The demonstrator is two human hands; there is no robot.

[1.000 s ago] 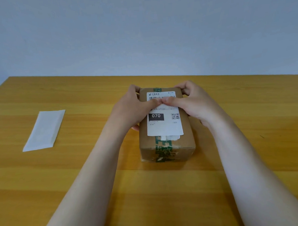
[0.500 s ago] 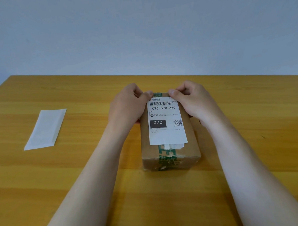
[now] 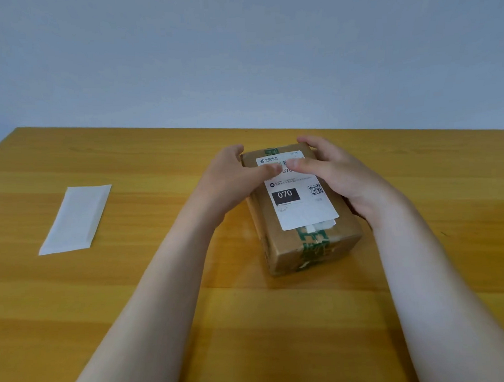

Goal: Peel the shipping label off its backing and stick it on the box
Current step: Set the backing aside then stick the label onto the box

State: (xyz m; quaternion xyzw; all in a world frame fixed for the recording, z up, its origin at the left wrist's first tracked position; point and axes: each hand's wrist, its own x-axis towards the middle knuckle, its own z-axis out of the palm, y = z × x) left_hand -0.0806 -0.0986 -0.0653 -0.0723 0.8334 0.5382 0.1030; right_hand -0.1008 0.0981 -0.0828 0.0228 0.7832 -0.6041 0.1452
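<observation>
A brown cardboard box (image 3: 279, 247) with green tape lies on the wooden table, its long side running away from me. The white shipping label (image 3: 302, 209) with a black "070" block and a QR code lies flat on the box's top. My left hand (image 3: 233, 180) grips the box's far left side, its thumb pressed on the label's upper part. My right hand (image 3: 339, 172) wraps the far right side, its thumb on the label next to the left thumb. Both thumbs hide part of the barcode. The peeled backing sheet (image 3: 76, 218) lies apart at the left.
The yellow wooden table (image 3: 105, 298) spreads to all sides, with its far edge against a plain grey wall. Only the backing sheet lies on the left half. My forearms cross the near part of the table.
My thumbs have come from the label's top corners back to its upper middle, pressing side by side. The box has turned slightly, its near end now further right.
</observation>
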